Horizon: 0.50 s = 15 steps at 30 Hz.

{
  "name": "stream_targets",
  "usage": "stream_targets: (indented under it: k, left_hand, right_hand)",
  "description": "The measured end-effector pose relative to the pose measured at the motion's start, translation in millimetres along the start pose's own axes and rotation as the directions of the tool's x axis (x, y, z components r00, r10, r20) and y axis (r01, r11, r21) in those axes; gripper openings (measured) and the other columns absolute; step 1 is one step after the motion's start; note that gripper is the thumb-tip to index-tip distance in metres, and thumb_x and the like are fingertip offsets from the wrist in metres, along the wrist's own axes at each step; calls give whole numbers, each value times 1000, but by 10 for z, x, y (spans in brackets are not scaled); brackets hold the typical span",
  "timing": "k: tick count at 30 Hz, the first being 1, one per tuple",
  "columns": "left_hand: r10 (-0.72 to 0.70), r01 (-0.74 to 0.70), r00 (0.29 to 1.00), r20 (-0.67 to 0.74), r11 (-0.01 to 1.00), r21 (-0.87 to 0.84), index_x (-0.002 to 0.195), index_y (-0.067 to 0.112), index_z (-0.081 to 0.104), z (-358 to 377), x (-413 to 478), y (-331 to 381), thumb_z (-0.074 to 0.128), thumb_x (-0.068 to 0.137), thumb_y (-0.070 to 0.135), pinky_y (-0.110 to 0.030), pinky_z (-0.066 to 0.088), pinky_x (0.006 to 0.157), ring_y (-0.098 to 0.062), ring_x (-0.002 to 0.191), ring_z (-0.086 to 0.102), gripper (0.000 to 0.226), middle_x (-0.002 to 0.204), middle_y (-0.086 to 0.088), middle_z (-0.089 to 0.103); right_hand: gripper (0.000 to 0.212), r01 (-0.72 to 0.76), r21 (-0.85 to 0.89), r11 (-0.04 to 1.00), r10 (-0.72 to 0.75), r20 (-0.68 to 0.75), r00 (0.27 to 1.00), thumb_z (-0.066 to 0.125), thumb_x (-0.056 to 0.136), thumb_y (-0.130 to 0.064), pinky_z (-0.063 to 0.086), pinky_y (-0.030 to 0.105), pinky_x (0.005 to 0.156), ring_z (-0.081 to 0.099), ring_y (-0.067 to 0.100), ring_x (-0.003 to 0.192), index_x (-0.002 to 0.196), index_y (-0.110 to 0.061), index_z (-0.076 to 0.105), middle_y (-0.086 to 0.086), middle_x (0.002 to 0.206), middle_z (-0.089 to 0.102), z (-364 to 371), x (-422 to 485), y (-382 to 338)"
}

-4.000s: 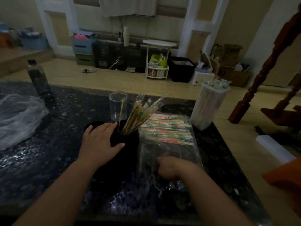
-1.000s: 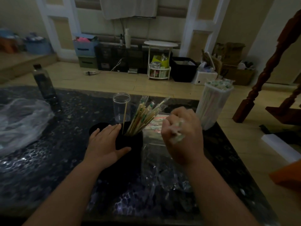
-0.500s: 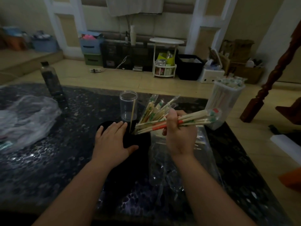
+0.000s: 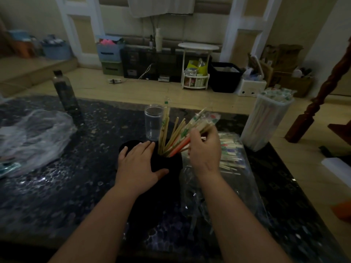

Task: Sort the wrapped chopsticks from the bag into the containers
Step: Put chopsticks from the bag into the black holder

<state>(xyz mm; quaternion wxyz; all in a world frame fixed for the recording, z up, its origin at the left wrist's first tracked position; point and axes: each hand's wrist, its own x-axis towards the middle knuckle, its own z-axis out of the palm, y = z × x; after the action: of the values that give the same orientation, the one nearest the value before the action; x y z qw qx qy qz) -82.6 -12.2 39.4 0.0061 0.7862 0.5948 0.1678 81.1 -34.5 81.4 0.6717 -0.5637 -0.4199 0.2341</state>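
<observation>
A black container [image 4: 171,164] stands mid-table with several wrapped chopsticks [image 4: 171,133] leaning out of it. My left hand [image 4: 138,164] rests flat against its left side, fingers straight. My right hand [image 4: 205,149] grips a bundle of wrapped chopsticks [image 4: 201,123] whose lower ends reach into the black container. To the right lies the clear plastic bag [image 4: 245,179] with more wrapped chopsticks [image 4: 229,150] inside. A tall white container [image 4: 262,122] packed with wrapped chopsticks stands at the right edge. A clear cup [image 4: 153,123] stands behind the black container.
A dark bottle [image 4: 65,93] stands at the far left of the dark speckled table [image 4: 57,186]. A crumpled clear plastic sheet [image 4: 32,137] lies on the left. A wooden stair post [image 4: 322,86] rises right of the table.
My right hand pulled a bundle of chopsticks out of the bag, swung it left and tipped its ends down into the black container. My left hand stayed on the container.
</observation>
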Motion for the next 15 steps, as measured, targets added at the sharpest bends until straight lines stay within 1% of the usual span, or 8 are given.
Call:
stream_targets:
  k: [2, 5, 6, 8, 10, 11, 13, 15]
  left_hand:
    - [7, -7, 1000, 2, 1000, -3, 154, 30, 20, -5, -4, -16, 52, 79, 75, -41, 2, 119, -8, 147, 13, 93, 160, 14, 20]
    - [11, -11, 1000, -2, 1000, -5, 154, 30, 22, -5, -8, -20, 54, 79, 74, -40, 2, 120, -7, 147, 13, 93, 159, 14, 21]
    - [13, -13, 1000, -5, 1000, -5, 154, 30, 22, -6, -10, -18, 55, 78, 74, -40, 2, 120, -8, 147, 14, 93, 159, 13, 21]
    - [15, -15, 1000, -1, 1000, -2, 154, 29, 21, -7, -11, -18, 54, 78, 74, -40, 2, 120, -8, 147, 14, 94, 160, 13, 21]
    - [15, -15, 1000, 5, 1000, 0, 154, 30, 20, -3, -10, -20, 53, 78, 75, -40, 2, 120, -7, 147, 13, 94, 160, 14, 20]
    - [15, -15, 1000, 7, 1000, 0, 154, 30, 19, -4, -12, -21, 53, 78, 75, -40, 2, 120, -7, 147, 13, 95, 160, 14, 19]
    - [19, -19, 1000, 7, 1000, 3, 154, 30, 19, -8, -19, -26, 54, 78, 75, -40, 2, 120, -7, 147, 13, 95, 160, 13, 19]
    - [26, -26, 1000, 8, 1000, 8, 154, 30, 19, -16, -24, -22, 54, 78, 75, -39, 1, 120, -8, 148, 12, 95, 160, 13, 19]
  right_hand:
    - [14, 7, -93, 996, -1, 67, 998, 60, 93, -25, 58, 42, 64, 66, 21, 69, 81, -33, 59, -4, 77, 64, 11, 15, 45]
    - [8, -88, -212, 973, 129, 186, 974, 68, 91, -22, 59, 39, 66, 68, 16, 66, 86, -26, 63, 3, 82, 69, 5, -2, 169]
    - [8, -126, -200, 972, 159, 160, 974, 71, 89, -22, 59, 38, 67, 69, 15, 66, 87, -24, 63, 4, 83, 69, 6, -10, 202]
    - [18, -162, -107, 981, 168, 48, 985, 75, 84, -25, 60, 43, 71, 71, 18, 70, 85, -29, 58, 0, 85, 67, 14, -39, 213]
    - [21, -116, -82, 990, 116, -13, 993, 72, 80, -29, 59, 47, 74, 70, 24, 78, 76, -32, 52, 1, 81, 64, 30, -60, 193]
    - [20, -82, -110, 991, 82, 4, 997, 70, 80, -26, 58, 44, 75, 68, 24, 79, 73, -31, 52, 1, 79, 63, 30, -53, 195]
    - [23, -27, -205, 978, 50, 108, 993, 67, 85, -13, 54, 30, 74, 64, 15, 81, 76, -31, 56, -4, 81, 64, 20, -33, 191]
    - [27, 6, -218, 976, 50, 247, 968, 62, 87, -2, 54, 29, 84, 65, 11, 93, 94, -28, 65, -4, 97, 69, 6, -3, 193]
